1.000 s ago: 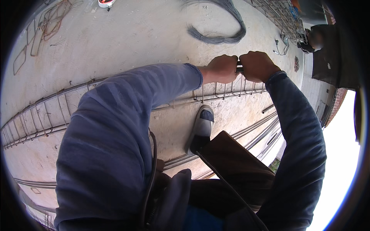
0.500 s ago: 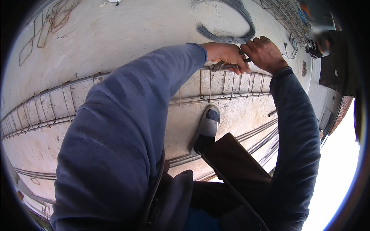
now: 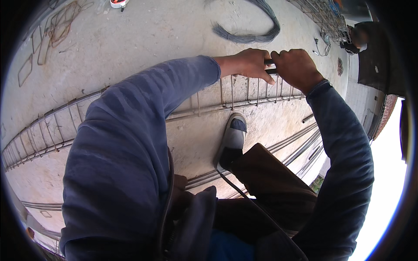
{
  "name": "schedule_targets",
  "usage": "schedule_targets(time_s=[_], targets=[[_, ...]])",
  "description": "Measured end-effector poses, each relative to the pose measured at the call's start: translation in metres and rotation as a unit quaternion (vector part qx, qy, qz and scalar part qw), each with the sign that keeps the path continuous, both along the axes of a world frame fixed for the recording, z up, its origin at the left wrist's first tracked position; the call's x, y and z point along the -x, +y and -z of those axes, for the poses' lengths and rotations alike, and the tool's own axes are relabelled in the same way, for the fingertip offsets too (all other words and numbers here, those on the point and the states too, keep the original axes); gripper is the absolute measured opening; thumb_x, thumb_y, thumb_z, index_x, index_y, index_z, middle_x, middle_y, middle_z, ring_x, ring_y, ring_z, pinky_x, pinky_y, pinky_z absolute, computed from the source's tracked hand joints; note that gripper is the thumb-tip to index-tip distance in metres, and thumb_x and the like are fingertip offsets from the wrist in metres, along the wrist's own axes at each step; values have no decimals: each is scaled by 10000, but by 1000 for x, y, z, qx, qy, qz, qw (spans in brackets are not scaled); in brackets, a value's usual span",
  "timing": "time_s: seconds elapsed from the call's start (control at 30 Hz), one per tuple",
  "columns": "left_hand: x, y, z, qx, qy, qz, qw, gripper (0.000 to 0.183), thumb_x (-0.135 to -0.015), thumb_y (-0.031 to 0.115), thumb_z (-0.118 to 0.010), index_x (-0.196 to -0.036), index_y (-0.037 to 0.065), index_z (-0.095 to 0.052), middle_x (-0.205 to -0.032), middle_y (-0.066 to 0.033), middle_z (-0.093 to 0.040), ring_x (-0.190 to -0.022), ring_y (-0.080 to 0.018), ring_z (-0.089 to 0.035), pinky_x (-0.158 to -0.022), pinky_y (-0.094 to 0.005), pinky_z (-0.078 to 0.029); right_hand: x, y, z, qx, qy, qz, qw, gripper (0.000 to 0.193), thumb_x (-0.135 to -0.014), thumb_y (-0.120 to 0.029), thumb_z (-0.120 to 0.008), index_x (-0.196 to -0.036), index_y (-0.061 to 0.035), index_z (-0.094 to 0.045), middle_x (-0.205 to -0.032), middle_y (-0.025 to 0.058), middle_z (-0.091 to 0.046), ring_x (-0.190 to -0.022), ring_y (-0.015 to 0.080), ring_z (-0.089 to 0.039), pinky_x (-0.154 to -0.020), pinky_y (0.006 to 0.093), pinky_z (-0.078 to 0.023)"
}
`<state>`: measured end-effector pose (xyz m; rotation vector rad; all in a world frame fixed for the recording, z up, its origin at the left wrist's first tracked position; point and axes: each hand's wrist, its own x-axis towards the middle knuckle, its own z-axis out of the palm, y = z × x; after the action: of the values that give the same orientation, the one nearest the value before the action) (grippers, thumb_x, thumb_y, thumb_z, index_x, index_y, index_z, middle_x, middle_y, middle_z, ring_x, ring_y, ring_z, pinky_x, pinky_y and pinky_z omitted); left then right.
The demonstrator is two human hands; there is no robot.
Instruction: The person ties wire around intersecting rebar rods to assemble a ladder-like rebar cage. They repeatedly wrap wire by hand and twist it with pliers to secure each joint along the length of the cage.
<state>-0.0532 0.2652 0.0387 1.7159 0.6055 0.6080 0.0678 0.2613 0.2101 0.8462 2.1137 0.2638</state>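
Note:
My right hand (image 3: pixel 297 67) is closed around one end of a dark two-handled tool (image 3: pixel 271 71), which looks like pincers. On its other side my left hand (image 3: pixel 248 63) curls over the tool, its thumb pointing down and right. The tool's head is hidden behind the left hand. Both hands are just above the long rebar cage (image 3: pixel 226 105), whose thin bars and cross ties run across the floor from left to right. Beyond the hands lies a bent bundle of grey tie wire (image 3: pixel 261 37).
My shoe (image 3: pixel 234 135) stands close to the near side of the cage. Loose steel bars (image 3: pixel 209 177) lie nearer to me. Bent wire stirrups (image 3: pixel 54 32) are at far left, a white and orange round object (image 3: pixel 118 3) at the top. Another person (image 3: pixel 358 38) is at far right.
The tool has turned, so its rusty head, visible before beneath the left hand, is now hidden. Both hands have shifted slightly, and the view has moved a little.

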Motion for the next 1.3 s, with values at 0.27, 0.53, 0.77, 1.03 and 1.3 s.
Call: schedule_targets(time_s=[0.27, 0.53, 0.77, 1.03, 1.3], targets=[[5, 6, -3, 151, 30, 72, 985, 623, -777, 571, -954, -771, -2, -711, -701, -109, -696, -693, -184, -681, -660, -328, -532, 33, 19, -17, 61, -10, 22, 998, 421, -766, -275, -894, -1075, -64, -699, -937, 120, -774, -925, 276, -773, -808, 397, -597], [-14, -16, 13, 3, -42, -33, 999, 565, -905, 572, -839, -891, 44, -639, -733, -83, -636, -677, -247, -637, -702, -390, -528, 63, 31, -15, 97, -186, 264, 941, 394, -717, -257, -948, -1018, -30, -831, -957, 186, -804, -920, 328, -792, -818, 440, -619], [12, -9, 3, 81, 27, -15, 996, 654, -917, 434, -779, -1352, -25, -612, -1200, -157, -710, -1113, -268, -682, -987, -417, -517, 57, 5, -8, -56, -113, 83, 988, 208, -991, -162, -643, -1010, -130, -847, -1009, 118, -825, -973, 292, -808, -849, 426, -647], [58, 7, -12, 63, -74, 4, 995, 417, -933, 247, -758, -1301, 53, -770, -1208, -108, -803, -1026, -227, -752, -932, -338, -574, 32, -10, -5, -82, -95, 23, 992, 178, -996, -178, -645, -1001, -118, -813, -964, 89, -817, -940, 261, -806, -827, 404, -634], [73, 0, -26, -158, 69, -37, 984, 348, -973, 364, -764, -1132, 62, -829, -936, -168, -795, -856, -318, -763, -827, -429, -601, 32, -40, -8, -142, -33, -121, 982, 235, -920, -161, -690, -1137, -84, -642, -1027, 76, -684, -997, 250, -689, -944, 376, -518]])
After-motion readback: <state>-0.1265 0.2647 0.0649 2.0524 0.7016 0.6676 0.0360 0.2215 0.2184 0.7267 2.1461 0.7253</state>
